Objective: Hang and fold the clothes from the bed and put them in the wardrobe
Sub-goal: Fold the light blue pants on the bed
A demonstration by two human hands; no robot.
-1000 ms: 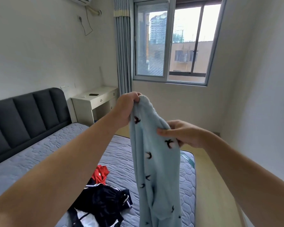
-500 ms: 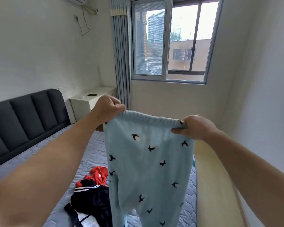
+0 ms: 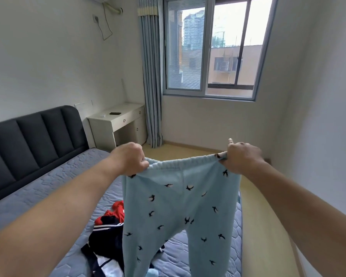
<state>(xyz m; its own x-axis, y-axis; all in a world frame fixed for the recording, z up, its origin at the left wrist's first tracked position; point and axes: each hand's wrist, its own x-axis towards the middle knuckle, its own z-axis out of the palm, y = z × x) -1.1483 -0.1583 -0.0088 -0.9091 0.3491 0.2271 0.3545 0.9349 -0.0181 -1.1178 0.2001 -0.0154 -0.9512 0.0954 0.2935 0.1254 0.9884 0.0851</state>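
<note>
Fingers of the left hand (image 3: 131, 158) curl tightly over one end of an elastic waistband (image 3: 185, 161), and the right hand (image 3: 243, 156) pinches the other end, with one fingertip lifted clear of the cloth. Both hands are grasping, neither slack. The band runs nearly taut between them, dipping a little in the middle.

From it hang the pyjama trousers (image 3: 178, 206), held up in the air in front of the person and over the foot end of the bed (image 3: 38, 186). They are pale blue and look like soft fleece, dotted with small black birds. The two legs part below the crotch and drop out of the bottom of the view.

This looks like the spreading-out step before a fold. The next move probably calls for bringing the two ends of the band together so one leg lies over the other, or lowering the trousers flat onto the mattress, keeping both corners held so the cloth does not twist.

Behind them on the quilted mattress lie a red garment (image 3: 118, 211) and a dark garment with white stripes (image 3: 106, 236), still to be dealt with. No wardrobe is in view.
</note>
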